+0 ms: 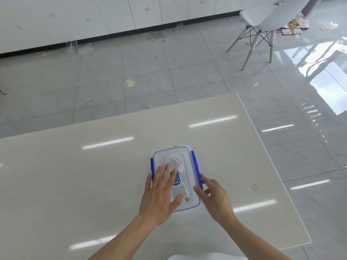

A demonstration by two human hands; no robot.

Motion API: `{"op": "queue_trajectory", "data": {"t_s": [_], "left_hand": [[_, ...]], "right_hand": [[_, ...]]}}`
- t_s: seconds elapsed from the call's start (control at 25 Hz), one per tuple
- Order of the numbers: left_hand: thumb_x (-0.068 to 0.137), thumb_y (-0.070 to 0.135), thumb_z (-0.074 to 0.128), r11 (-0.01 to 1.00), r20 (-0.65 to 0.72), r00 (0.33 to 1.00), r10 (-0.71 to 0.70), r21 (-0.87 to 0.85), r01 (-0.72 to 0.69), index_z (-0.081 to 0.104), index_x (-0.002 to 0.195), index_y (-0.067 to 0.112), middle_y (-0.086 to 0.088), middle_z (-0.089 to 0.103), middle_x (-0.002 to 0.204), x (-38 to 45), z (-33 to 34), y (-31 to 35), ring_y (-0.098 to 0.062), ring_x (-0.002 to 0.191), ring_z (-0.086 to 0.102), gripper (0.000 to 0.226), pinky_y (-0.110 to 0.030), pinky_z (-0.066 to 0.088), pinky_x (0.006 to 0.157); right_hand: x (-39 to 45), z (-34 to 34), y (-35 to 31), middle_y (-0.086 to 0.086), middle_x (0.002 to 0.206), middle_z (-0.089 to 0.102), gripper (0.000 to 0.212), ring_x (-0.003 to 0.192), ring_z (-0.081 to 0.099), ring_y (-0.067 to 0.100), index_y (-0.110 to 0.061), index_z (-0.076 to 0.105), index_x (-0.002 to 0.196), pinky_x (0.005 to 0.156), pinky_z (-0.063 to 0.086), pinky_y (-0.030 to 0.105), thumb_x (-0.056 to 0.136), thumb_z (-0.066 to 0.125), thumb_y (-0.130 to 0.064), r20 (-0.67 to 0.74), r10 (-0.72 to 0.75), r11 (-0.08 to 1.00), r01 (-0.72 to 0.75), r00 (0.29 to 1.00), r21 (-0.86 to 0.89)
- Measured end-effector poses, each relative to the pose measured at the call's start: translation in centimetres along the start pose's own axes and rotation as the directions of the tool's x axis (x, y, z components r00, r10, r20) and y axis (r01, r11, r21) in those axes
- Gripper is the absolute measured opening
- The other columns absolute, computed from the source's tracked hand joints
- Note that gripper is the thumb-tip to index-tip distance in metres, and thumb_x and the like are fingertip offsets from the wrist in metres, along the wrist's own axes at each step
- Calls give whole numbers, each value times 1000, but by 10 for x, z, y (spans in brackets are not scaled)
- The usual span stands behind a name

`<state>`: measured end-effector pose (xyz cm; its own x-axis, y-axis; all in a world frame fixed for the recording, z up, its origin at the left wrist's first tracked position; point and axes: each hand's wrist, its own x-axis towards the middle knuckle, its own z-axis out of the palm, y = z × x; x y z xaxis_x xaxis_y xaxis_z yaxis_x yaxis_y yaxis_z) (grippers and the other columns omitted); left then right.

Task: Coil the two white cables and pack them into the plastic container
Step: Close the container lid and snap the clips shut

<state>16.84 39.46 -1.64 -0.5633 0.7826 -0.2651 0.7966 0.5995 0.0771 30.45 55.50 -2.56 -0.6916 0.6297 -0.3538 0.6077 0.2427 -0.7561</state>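
While left hand [159, 194] fingers lie spread on it, lidded clear container [185, 156], blue clips, white cables [173, 159] inside.

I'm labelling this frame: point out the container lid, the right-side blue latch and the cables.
Container lid [185, 156]: head view, clear far part.
Blue latch [194, 162]: head view, middle.
White cables [173, 158]: head view, coil beneath lid.

Pale beige table [93, 184] w/ glossy top, showing streaks of reflected ceiling lights; small round stain near its right edge. Floor [150, 72] is light grey glossy tile, w/ bits of clear plastic scrap and debris scattered along the far side. White cabinets [84, 15] run along the far wall above a black baseboard. White shell chair [266, 17] on wooden legs stands at upper right, coloured packaging [294, 25] lying just behind it. Bright window glare on floor at right.
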Motion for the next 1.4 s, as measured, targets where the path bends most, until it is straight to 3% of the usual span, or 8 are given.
{"op": "queue_trajectory", "data": {"t_s": [0.2,0.6,0.76,1.08,1.24,1.32,1.4], "left_hand": [[95,68,17,1000,-8,1000,7,-3,-7,20,158,22,-4,12,167,1,1,2,-26,153,14,78,-47,5,119],[94,68,15,999,-11,1000,10,-37,-10,21,157,21,-5,14,167,2,5,2,-28,153,14,79,-51,12,118],[93,68,13,999,-10,1000,17,-40,-17,21,157,21,-6,15,166,2,4,2,-28,152,14,80,-51,9,117],[92,71,11,999,0,1000,-7,-31,7,-1,157,27,1,-10,166,3,8,0,-24,154,-9,80,-49,-6,122],[92,71,15,999,11,1000,5,-35,-5,-3,158,28,3,-19,165,4,7,-1,-20,152,-17,81,-46,-10,121],[92,69,19,997,-7,1000,31,-68,-31,8,158,28,1,-7,168,4,3,-5,-23,155,-7,79,-48,-1,123],[92,62,31,991,-74,994,82,-99,-89,34,153,24,-7,20,166,10,-8,-14,-31,151,21,72,-52,24,120]], "right_hand": [[-4,17,4,-14,120,56,72,94,61,8,-30,38,147,75,58,25,86,62,-59,-69,-72,976,56,995,-212],[-3,20,10,-10,119,59,71,98,61,12,-30,38,143,70,60,27,84,49,-67,-120,-185,946,144,975,-289],[-3,19,11,-7,120,62,69,105,60,15,-20,46,143,67,59,27,89,49,-63,-100,-247,902,191,964,-386],[1,16,10,-6,125,61,67,103,63,16,-22,43,144,69,60,26,91,51,-60,-48,-258,868,210,965,-449],[-3,13,4,-8,133,52,70,95,66,14,-30,25,150,68,61,30,92,45,-64,10,-170,897,159,985,-412],[-11,12,1,-9,132,49,77,97,64,12,-37,15,151,73,59,31,88,44,-69,58,-85,943,99,995,-316],[-21,8,0,-9,130,50,86,103,62,14,-42,12,151,80,56,32,80,47,-76,89,6,976,13,996,-217]]}}
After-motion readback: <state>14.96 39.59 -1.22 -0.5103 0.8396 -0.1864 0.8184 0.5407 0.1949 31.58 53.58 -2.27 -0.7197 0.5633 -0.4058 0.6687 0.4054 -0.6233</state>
